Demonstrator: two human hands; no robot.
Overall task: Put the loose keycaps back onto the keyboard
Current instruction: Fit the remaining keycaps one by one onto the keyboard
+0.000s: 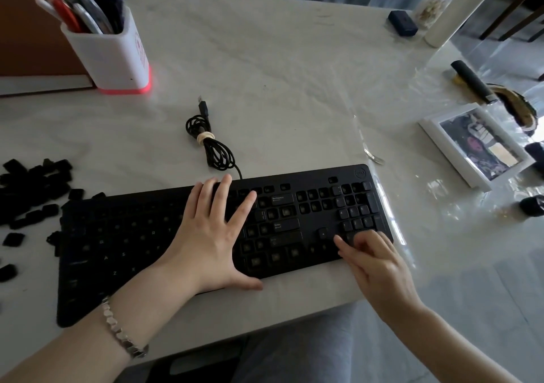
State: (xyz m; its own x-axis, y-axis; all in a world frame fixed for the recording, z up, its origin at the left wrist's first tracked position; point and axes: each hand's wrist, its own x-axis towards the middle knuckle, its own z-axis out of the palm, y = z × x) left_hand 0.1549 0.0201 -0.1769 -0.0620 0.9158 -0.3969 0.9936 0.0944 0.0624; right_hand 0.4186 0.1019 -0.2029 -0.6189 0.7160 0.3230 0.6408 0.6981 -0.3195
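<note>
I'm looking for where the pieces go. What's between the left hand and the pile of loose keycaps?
In the head view, the left part of the keyboard lies between the left hand and the pile of loose keycaps.

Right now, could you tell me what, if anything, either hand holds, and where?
Nothing is held: the left hand lies flat on the keyboard, and the right hand presses on its number pad.
</note>
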